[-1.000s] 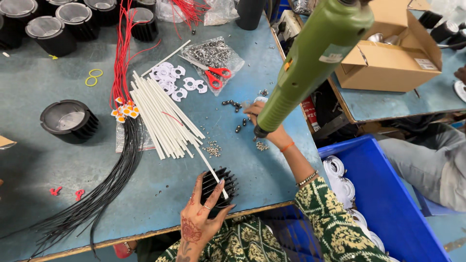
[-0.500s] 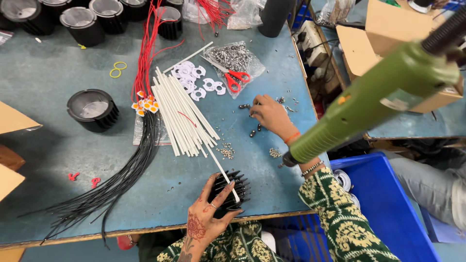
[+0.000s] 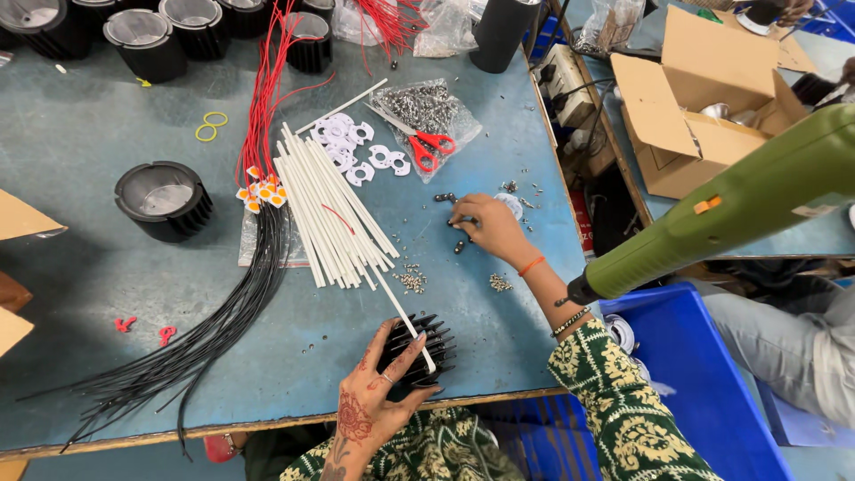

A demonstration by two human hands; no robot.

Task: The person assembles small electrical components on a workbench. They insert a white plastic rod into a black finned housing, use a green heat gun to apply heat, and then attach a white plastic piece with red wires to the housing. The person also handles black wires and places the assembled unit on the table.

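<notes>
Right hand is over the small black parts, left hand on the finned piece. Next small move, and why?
Probably pinch one small black part: the right hand has its fingertips on them, while the left hand steadies the black finned piece.

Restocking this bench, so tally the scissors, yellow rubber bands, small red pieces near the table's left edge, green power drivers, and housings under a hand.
Scissors: 1
Yellow rubber bands: 2
Small red pieces: 2
Green power driver: 1
Black finned housing under the left hand: 1
Total: 7
</notes>
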